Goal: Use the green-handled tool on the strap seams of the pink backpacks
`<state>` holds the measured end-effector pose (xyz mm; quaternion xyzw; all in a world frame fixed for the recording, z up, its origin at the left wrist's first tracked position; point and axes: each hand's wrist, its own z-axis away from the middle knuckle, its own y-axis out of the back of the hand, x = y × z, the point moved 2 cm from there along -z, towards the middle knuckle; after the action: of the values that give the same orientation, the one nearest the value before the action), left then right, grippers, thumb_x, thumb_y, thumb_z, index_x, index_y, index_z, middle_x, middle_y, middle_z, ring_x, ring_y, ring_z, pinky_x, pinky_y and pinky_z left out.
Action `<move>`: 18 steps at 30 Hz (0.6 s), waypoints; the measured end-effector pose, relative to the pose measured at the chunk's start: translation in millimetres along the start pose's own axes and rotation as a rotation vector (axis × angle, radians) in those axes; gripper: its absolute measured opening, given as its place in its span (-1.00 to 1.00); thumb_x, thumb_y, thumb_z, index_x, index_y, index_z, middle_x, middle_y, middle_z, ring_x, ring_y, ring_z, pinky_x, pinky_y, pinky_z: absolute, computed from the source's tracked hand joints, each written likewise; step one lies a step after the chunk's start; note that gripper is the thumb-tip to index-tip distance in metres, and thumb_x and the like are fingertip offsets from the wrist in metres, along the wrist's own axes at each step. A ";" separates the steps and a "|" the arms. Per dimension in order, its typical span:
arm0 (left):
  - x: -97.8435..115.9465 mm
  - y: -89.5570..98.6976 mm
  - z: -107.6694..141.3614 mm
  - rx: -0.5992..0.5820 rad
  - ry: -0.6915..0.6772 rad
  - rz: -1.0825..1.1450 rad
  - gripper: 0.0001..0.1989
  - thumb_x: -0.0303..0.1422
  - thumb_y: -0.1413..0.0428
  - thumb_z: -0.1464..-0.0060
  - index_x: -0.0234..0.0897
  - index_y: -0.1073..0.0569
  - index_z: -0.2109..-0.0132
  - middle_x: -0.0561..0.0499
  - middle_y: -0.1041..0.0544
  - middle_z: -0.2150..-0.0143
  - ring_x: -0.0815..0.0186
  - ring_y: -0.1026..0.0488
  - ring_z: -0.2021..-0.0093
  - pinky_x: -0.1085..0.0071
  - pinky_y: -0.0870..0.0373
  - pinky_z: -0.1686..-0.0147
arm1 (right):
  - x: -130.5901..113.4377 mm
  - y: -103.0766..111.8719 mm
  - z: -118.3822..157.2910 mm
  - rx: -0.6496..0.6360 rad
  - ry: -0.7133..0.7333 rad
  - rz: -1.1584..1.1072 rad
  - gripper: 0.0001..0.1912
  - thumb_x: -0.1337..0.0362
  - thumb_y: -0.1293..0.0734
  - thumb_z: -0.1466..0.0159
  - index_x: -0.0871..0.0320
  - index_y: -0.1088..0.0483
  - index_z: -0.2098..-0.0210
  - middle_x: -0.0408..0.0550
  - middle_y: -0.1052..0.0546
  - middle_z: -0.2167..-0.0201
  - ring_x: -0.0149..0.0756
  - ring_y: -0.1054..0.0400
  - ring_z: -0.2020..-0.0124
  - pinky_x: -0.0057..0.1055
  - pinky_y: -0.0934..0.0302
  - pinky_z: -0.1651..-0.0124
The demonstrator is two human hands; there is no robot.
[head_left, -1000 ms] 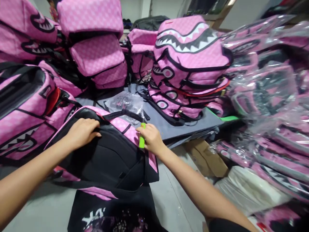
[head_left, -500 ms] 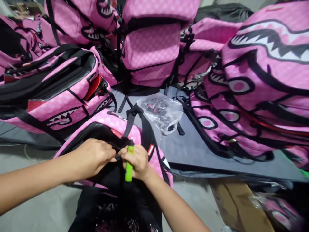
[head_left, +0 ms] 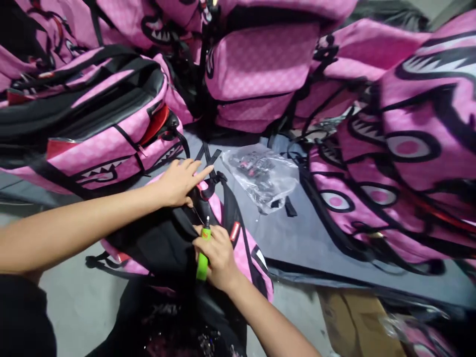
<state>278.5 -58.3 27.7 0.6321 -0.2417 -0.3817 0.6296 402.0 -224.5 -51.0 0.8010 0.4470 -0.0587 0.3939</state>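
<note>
A pink and black backpack point(head_left: 148, 243) lies at the table's front edge, with its black side facing me. On its upper part rests my left hand point(head_left: 182, 182), fingers spread near the straps and buckle. My right hand point(head_left: 217, 255) is closed around a bright green pen-like tool point(head_left: 203, 260) with a dark, thin tip pointing up. The fingers of that hand also touch the backpack's black fabric, just below my left hand. Whether they pinch the fabric is hidden.
A clear plastic bag point(head_left: 262, 173) with small dark and pink items lies on the grey table point(head_left: 297, 243). Pink backpacks stand behind, a large open one point(head_left: 107, 134) at left and a pile point(head_left: 409, 144) at right. Below the table is a cardboard box point(head_left: 349, 317).
My left hand has moved up and right from beside my right hand, and its fingers have opened. The backpack's black panel has shifted. The view has also moved slightly.
</note>
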 end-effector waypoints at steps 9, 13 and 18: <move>10.5 -20.5 -10.0 0.035 -0.046 -0.052 0.34 -0.10 -0.39 0.18 -0.27 0.37 -0.47 -0.35 0.23 -0.51 -0.17 0.06 -0.43 -0.10 -0.05 -0.26 | 21.8 -8.8 -3.5 0.088 -0.132 -0.053 -0.75 0.46 -0.28 -0.28 0.09 -0.33 0.07 0.07 -0.57 0.09 -0.15 -0.47 0.12 -0.15 -0.23 0.10; 10.8 -27.2 -21.5 0.051 -0.048 -0.057 0.29 -0.08 -0.35 0.12 -0.35 0.33 -0.47 -0.35 -0.10 -0.42 -0.11 -0.18 -0.29 0.00 -0.11 -0.22 | 32.3 -4.9 -10.3 -0.030 -0.130 -0.022 -0.75 0.39 -0.33 -0.28 0.11 -0.32 0.05 0.11 -0.58 0.08 -0.10 -0.48 0.10 -0.13 -0.28 0.09; 14.0 -24.5 -17.3 0.116 -0.072 -0.053 0.04 -0.16 -0.23 -0.07 -0.32 0.21 -0.47 -0.29 -0.26 -0.32 -0.09 -0.24 -0.22 0.00 -0.13 -0.18 | 46.1 12.1 -7.5 -0.070 -0.138 0.037 -0.56 0.15 -0.31 -0.37 0.13 -0.25 -0.19 0.14 -0.59 0.09 -0.06 -0.51 0.11 -0.14 -0.36 0.09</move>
<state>296.1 -56.5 -0.3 0.6596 -0.2690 -0.4059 0.5726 436.7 -192.0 -59.4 0.7890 0.4055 -0.0909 0.4525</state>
